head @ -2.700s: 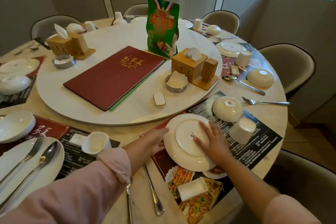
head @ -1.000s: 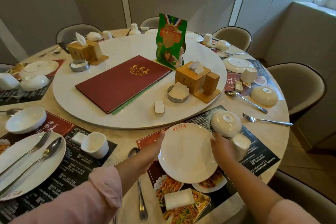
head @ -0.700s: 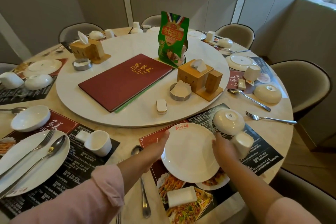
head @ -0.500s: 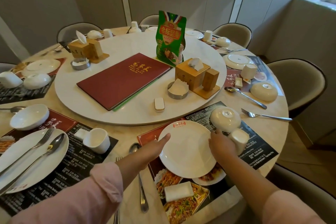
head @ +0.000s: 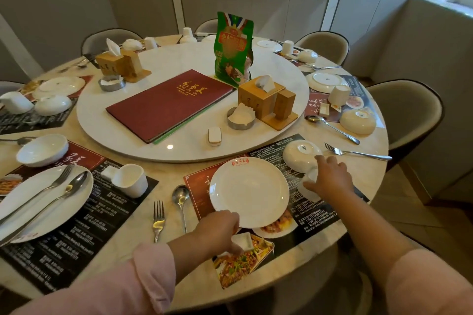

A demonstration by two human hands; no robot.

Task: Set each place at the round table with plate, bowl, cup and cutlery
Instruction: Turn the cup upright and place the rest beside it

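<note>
Now the right hand (head: 330,176) wraps its fingers around the upturned cup (head: 308,188). Left hand (head: 217,231) pinches a small white dish (head: 244,241) beside the plate (head: 249,192).

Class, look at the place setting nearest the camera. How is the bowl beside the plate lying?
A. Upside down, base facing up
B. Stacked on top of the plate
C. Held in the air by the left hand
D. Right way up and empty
A: the bowl shows its round base with a small mark on top, resting on the placemat just beyond the plate.
</note>
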